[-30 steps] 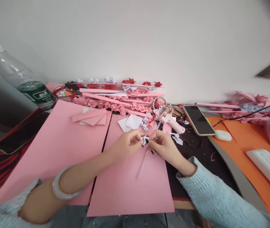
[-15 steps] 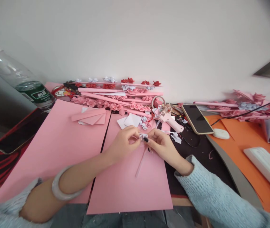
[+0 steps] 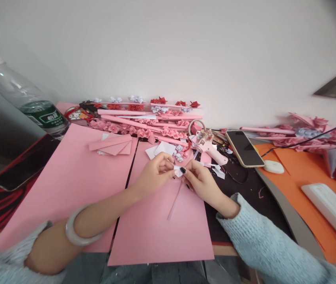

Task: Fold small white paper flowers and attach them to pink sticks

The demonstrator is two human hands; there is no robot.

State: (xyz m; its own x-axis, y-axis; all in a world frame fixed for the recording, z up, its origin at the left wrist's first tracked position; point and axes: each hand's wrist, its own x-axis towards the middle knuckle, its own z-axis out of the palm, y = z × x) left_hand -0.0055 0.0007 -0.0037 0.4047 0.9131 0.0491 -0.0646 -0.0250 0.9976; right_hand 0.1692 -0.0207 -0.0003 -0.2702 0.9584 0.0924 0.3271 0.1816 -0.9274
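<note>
Between my two hands is a small folded white paper piece (image 3: 178,171), pinched from both sides. My left hand (image 3: 157,171) grips its left edge with thumb and fingers. On its right edge the dark-nailed thumb of my right hand (image 3: 200,179) presses down. A thin clear stick (image 3: 174,203) slants below my fingers over a pink paper sheet (image 3: 162,232); its upper end is hidden near my right hand. Just behind lie white paper squares (image 3: 164,150), small white paper flowers (image 3: 179,153) and a pink hot glue gun (image 3: 212,150).
Along the wall lie pink paper rolls (image 3: 126,119) and paper flowers in pink, red and white. Folded pink papers (image 3: 114,144) rest at left, near a bottle (image 3: 43,114). At right are a phone (image 3: 245,148), a white case (image 3: 273,167) and a power strip (image 3: 327,205).
The white paper piece has turned between my fingers and now shows a flatter face. My left fingers have shifted up slightly; both hands stay in the same spot.
</note>
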